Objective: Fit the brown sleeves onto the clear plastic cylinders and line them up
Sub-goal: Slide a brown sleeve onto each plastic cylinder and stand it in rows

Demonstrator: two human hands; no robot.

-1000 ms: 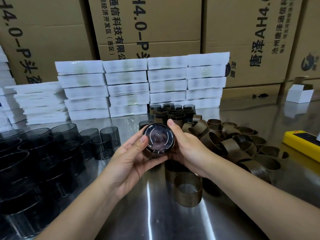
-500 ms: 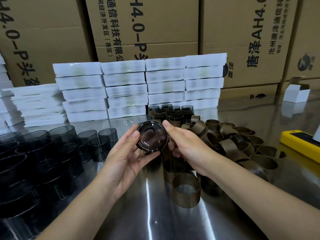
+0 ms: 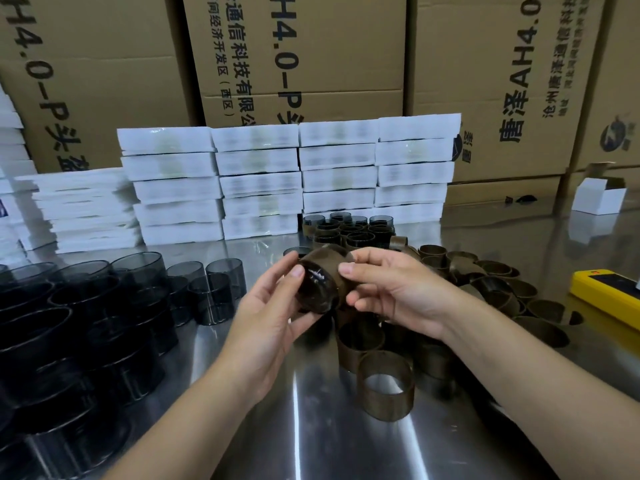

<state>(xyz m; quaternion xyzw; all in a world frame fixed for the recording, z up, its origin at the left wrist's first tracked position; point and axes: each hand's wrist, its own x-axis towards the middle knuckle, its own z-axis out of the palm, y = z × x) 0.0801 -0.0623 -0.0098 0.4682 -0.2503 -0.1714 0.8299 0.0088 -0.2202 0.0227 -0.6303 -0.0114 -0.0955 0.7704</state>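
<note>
Above the steel table, both hands hold one clear plastic cylinder (image 3: 317,287) with a brown sleeve (image 3: 332,263) wrapped around it. My left hand (image 3: 266,317) cups its closed end, which tilts toward me and to the left. My right hand (image 3: 391,292) pinches the sleeved side with thumb and fingers. A heap of loose brown sleeves (image 3: 485,292) lies to the right, one standing sleeve (image 3: 385,385) nearest me. Bare smoky cylinders (image 3: 86,323) crowd the left. Sleeved cylinders (image 3: 349,230) stand grouped at the back centre.
Stacks of white flat boxes (image 3: 277,181) line the back, with big cardboard cartons (image 3: 298,64) behind them. A yellow device (image 3: 606,292) lies at the right edge and a small open white box (image 3: 597,199) at the far right. The steel tabletop (image 3: 277,427) shows bare in front.
The cylinder has turned from facing me end-on to lying sideways, its closed end now toward the left. Both hands lifted slightly and the right hand shifted onto the sleeve.
</note>
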